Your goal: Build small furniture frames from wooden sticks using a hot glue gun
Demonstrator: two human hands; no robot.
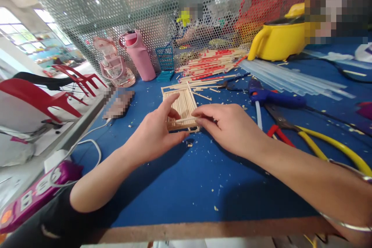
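A small panel of pale wooden sticks [183,105], laid side by side with raised edge sticks, rests on the blue tabletop in front of me. My left hand [154,131] is at its near left corner, thumb and index finger stretched apart. Its other fingers curl over the near edge, and whether they press on it is hard to tell. My right hand [229,128] pinches a thin wooden stick [186,119] at the panel's near right corner, thumb and fingertips together. That stick lies along the near edge, partly hidden by my fingers.
Right of my hands lie a blue glue gun [276,98], yellow-handled scissors [314,143] and clear glue sticks [290,79]. Behind are loose red-marked sticks [209,66], a yellow pot [279,40], a pink bottle [141,56] and a mesh screen [145,4]. A purple power strip [40,186] is left.
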